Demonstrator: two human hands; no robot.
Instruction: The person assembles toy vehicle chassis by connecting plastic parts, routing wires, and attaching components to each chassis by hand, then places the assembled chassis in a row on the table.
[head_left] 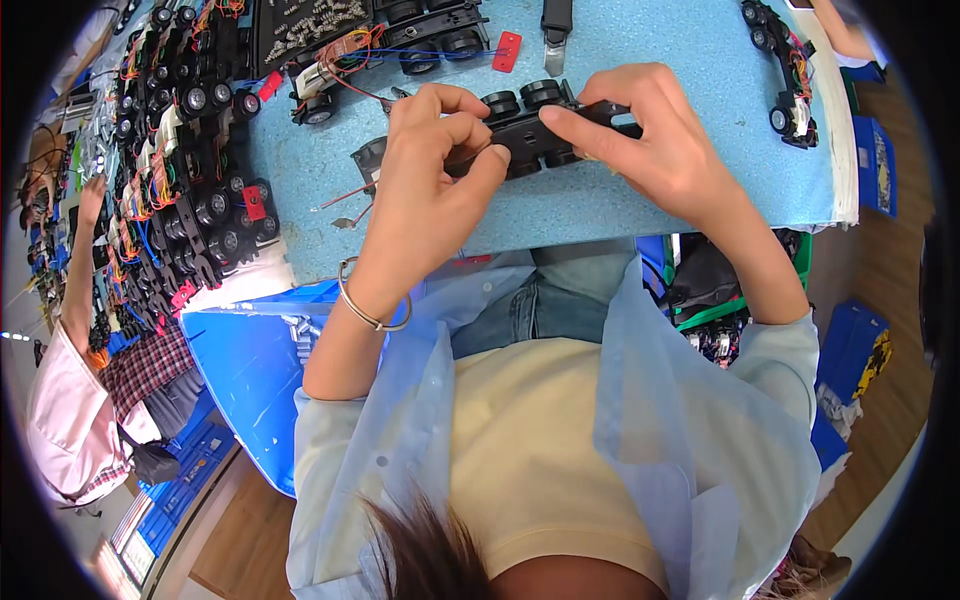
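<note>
While its long axis runs crosswise — one black wheeled chassis (522,134): right hand (655,150) gripping its right end; left hand (425,175) curled over the left half, grip hidden.

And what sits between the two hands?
The middle of a black wheeled chassis: it runs from partly behind the left hand to the right hand, wheels along its far edge. Shows in the head view.
</note>
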